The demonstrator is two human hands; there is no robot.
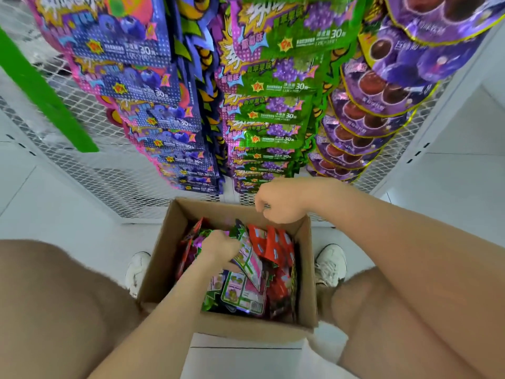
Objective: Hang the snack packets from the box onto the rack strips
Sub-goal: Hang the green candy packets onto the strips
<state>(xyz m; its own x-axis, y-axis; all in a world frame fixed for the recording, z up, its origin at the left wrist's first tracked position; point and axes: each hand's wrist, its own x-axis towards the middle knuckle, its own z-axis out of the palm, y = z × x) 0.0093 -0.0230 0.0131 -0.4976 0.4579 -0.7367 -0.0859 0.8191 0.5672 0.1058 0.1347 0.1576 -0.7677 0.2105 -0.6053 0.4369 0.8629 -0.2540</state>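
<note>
Currently the geometry I care about is box low, strips high. The box (308, 269) sits on the floor (68, 209) between the shoes (330, 262), and the loose packets (247, 292) are piled inside it, mostly on edge or overlapping. The green strip (269, 124) hangs on the mesh panel (109, 173) straight beyond the box's far rim, and its long axis runs up and away from me. Its lowest hanging packs end just above that rim. The left hand (218, 248) is down inside the box and is the nearer one to the stock. Its fingers are curled round a packet (250, 259) that shows its pink-and-white back and tilts away from the fist toward the right wall. The right hand (276, 202) hovers over the far rim, the nearer one to the strip's bottom end. Its fingers are curled in with the thumb close. I can't tell whether it is pinching anything, as nothing shows between the tips. My read is that the next lift goes up and forward, from the left hand toward the right.
</note>
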